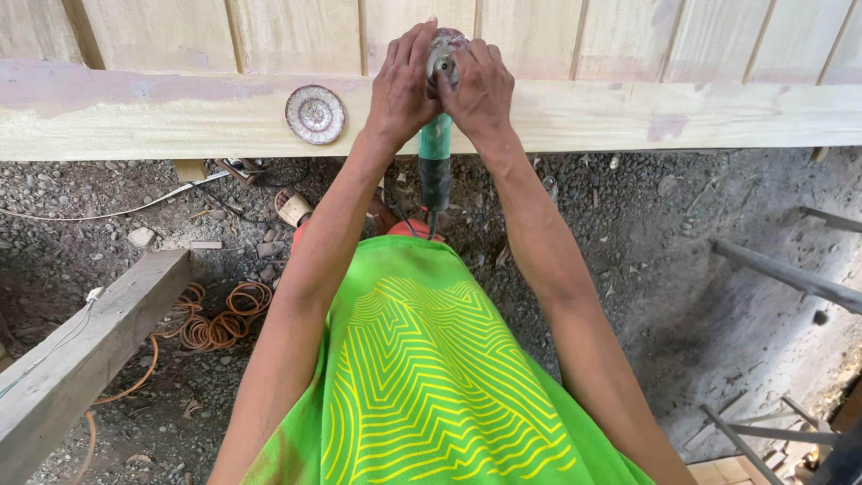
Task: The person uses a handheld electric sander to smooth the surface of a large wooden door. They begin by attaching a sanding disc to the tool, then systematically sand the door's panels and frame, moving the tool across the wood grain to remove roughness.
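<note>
A green-bodied angle grinder (pixel 435 157) lies with its head on a pale wooden panel (pixel 628 112), its body hanging over the near edge. My left hand (pixel 401 85) and my right hand (pixel 480 90) are both closed around the grinder's head (pixel 444 56) at the top centre. The disc on the head is mostly hidden by my fingers. A loose round sanding disc (pixel 315 114) lies flat on the panel's near rail, a little left of my left hand.
Below the panel is gravel ground (pixel 575 198) with scattered stones. A grey wooden beam (pixel 81 350) runs at lower left beside coiled orange cable (pixel 215 319). A white cord (pixel 117 213) trails left. Metal bars (pixel 790 278) stand at right.
</note>
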